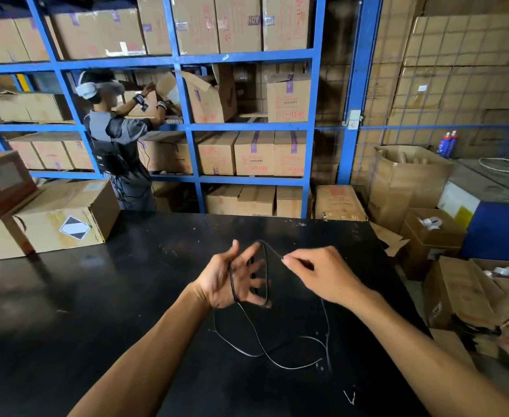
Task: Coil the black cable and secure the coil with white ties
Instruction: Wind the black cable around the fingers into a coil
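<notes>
There, above the scuffed black tabletop [96, 296], the left hand [226, 279] was spread wide, fingers splayed, with loops of the thin black rubber cable [266, 266] wound around the palm and fingers. The right hand [322, 273] pinched a strand of that cable between thumb and forefinger, just beside the loops, its other fingers curled in. The slack trailed down and lay in loose curves on the table nearer the person.
</notes>
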`<state>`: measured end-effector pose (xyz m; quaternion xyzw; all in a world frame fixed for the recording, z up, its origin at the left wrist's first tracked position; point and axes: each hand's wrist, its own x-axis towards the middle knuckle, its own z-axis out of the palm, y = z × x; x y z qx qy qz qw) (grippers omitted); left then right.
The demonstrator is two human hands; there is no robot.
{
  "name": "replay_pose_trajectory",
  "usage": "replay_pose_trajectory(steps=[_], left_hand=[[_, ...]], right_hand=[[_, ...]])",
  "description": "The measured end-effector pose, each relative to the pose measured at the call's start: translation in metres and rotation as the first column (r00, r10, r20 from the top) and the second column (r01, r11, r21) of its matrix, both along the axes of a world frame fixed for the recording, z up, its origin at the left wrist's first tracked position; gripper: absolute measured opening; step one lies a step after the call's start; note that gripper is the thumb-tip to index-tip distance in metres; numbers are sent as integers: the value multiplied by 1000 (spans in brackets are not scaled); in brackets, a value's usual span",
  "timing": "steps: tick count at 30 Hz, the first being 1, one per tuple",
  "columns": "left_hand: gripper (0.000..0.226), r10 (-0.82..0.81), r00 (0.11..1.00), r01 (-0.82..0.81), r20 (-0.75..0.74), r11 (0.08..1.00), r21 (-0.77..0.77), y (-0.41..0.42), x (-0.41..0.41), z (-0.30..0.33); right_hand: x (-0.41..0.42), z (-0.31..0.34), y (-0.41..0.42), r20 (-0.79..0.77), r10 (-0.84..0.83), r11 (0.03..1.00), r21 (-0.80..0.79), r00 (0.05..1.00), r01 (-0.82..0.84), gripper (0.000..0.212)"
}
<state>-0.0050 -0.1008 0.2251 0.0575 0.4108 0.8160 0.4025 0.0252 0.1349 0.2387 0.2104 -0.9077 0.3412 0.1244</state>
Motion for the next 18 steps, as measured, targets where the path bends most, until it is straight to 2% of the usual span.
replay_pose_trajectory(steps=[3, 6, 10, 13, 16, 18], left_hand=[[58, 134, 991, -130, -15, 980, 148, -5, -7, 12], [56, 161, 986, -146, -51, 962, 229, -6, -11, 23], [56, 119, 988, -88, -98, 956, 280, 1, -8, 28], [57, 8, 989, 34, -148, 959, 280, 0, -5, 29], [60, -135, 974, 177, -183, 956, 235, -3, 3, 32], [61, -250, 950, 286, -187, 936, 205, -4, 11, 34]], right_hand=[[21, -33, -14, 69, 83, 976, -209, 994, -67, 23], [33, -59, -29, 219, 127, 918, -397, 967, -31, 24], [33, -73, -40, 327, 224, 892, -448, 918, -59, 26], [22, -77, -33, 357, 159, 942, -334, 921, -33, 31], [4, -68, -14, 300, 77, 993, -113, 951, -44, 51], [-10, -55, 0, 237, 59, 994, 78, 970, -80, 47]])
